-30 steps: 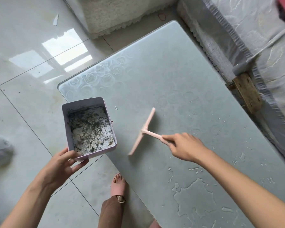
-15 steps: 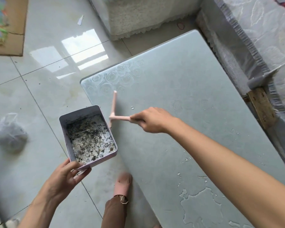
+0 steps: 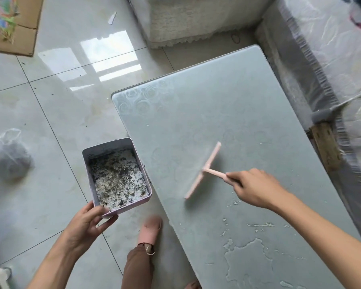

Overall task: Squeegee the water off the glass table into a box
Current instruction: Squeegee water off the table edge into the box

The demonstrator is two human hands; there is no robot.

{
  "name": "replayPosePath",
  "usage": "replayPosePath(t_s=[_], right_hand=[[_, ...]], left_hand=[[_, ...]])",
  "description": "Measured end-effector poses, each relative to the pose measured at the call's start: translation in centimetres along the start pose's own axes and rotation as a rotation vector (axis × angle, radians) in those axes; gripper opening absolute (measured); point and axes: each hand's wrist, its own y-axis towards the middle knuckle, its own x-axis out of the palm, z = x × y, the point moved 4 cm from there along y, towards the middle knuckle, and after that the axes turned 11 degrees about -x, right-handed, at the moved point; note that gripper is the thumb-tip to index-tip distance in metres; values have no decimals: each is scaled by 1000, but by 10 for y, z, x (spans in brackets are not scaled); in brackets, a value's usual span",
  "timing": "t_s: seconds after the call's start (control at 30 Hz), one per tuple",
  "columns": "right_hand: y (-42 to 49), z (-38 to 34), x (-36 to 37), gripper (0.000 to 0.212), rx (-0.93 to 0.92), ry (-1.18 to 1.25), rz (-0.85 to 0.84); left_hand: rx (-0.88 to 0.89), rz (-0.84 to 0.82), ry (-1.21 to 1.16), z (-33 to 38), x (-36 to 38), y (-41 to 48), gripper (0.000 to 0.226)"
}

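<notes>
A frosted glass table (image 3: 227, 105) runs from the middle to the lower right. My right hand (image 3: 255, 189) grips the handle of a pink squeegee (image 3: 204, 171), whose blade lies over the glass near the table's middle. A pool of water (image 3: 248, 259) and scattered drops sit on the near part of the glass, below the squeegee. My left hand (image 3: 86, 226) holds the near corner of a lilac box (image 3: 88, 161) against the table's left edge. The box bottom is covered with dark wet debris.
My foot in a pink slipper (image 3: 150, 230) stands on the tiled floor beside the table edge. A clear bag (image 3: 7, 155) lies on the floor at left, flattened cardboard (image 3: 13, 26) at top left. A covered sofa (image 3: 331, 80) borders the table's far side.
The squeegee has swung back from the box's edge to the middle of the table, to the right. The left hand still holds the box at the table edge.
</notes>
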Motion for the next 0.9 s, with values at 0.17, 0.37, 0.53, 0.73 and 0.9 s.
replayPosePath(t_s=[0.17, 0.37, 0.53, 0.73, 0.9], right_hand=[[66, -61, -30, 30, -120, 61, 160], [54, -11, 3, 32, 34, 223, 153], [-50, 63, 75, 33, 279, 333, 77], [-109, 73, 111, 37, 389, 323, -24], [-97, 107, 64, 36, 436, 522, 232]], left_hand=[[10, -9, 63, 1, 10, -3, 17], [13, -28, 161, -1, 26, -3, 22], [-25, -57, 204, -14, 46, -3, 21], [-71, -102, 287, -30, 84, -11, 21], [-75, -126, 413, -35, 114, -17, 18]])
